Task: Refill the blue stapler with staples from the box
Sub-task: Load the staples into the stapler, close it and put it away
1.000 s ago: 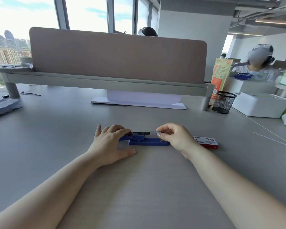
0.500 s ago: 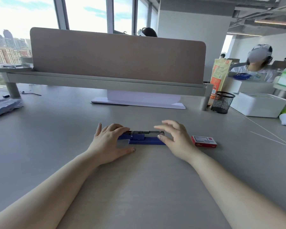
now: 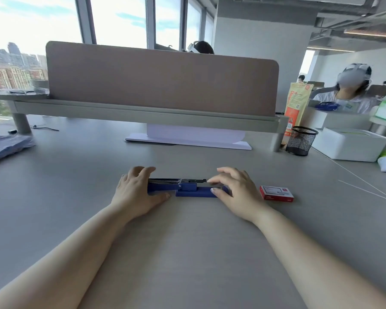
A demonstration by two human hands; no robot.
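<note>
The blue stapler (image 3: 188, 189) lies flat and opened out on the grey desk, its metal staple channel facing up. My left hand (image 3: 136, 190) grips its left end, thumb in front and fingers over the back. My right hand (image 3: 234, 189) rests on the right end, fingertips on the metal channel and thumb at the front of the blue base. A small red and white staple box (image 3: 276, 193) lies closed on the desk just right of my right hand.
A black mesh pen cup (image 3: 300, 141) and a white box (image 3: 349, 146) stand at the back right. A brown divider panel (image 3: 161, 81) with a shelf runs across the back. Folded blue cloth (image 3: 2, 146) lies far left. A person sits beyond, at the right.
My right hand opened from a pinch and now lies on the stapler's right end. The left hand shifted slightly along the left end. The staple box has not moved.
</note>
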